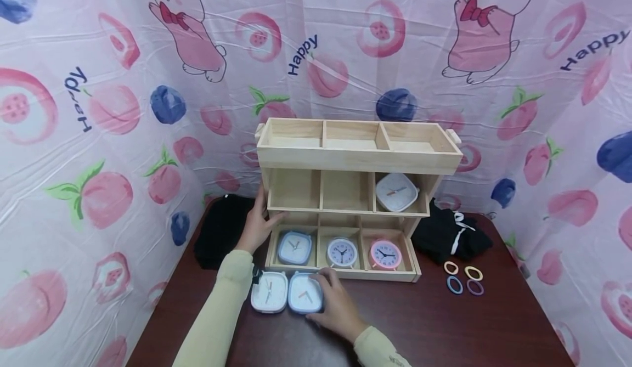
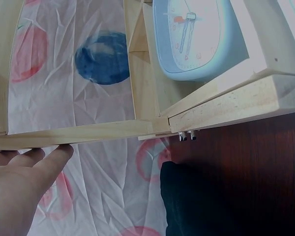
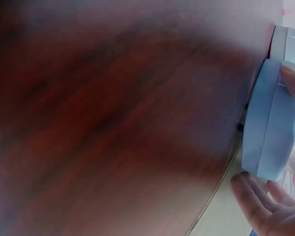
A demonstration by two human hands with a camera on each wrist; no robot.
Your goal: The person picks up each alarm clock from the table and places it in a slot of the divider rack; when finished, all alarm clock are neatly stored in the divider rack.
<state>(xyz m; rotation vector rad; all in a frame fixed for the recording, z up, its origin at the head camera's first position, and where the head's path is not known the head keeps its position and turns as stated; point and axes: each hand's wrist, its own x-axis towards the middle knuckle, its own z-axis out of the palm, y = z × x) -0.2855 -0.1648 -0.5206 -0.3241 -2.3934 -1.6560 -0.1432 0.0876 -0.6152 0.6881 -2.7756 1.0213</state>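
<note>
Left to right across the desk (image 1: 434, 323).

Black cloth (image 1: 219, 230) at far left, behind the left arm.

Left hand (image 1: 257, 225): fingers straight, flat against the left side of the wooden shelf (image 1: 345, 161) at its lower tier. Holds nothing; looks like bracing only. Left wrist view agrees: straight fingers (image 2: 49, 160) under a wooden edge.

White square clock (image 1: 269, 292) lies face up on the desk, just in front of the shelf, touching or nearly touching its neighbour.

Light blue square clock (image 1: 304, 293) lies just right of it, face up. Right hand (image 1: 336, 304) is over its right edge, fingers curled round the rim. In the right wrist view fingertips (image 3: 246, 179) press one side of the case and a finger the opposite side: a pinching grip across the body.

Handling, my judgement: small plastic case, light, stiff, smooth and rounded, so somewhat slippery. The face cover is the fragile part; best held by opposite side edges, clear of the face.

Further right: three clocks in the bottom tier, one in the middle tier's right compartment, black fabric (image 1: 451, 235), four hair rings (image 1: 464, 278).
</note>
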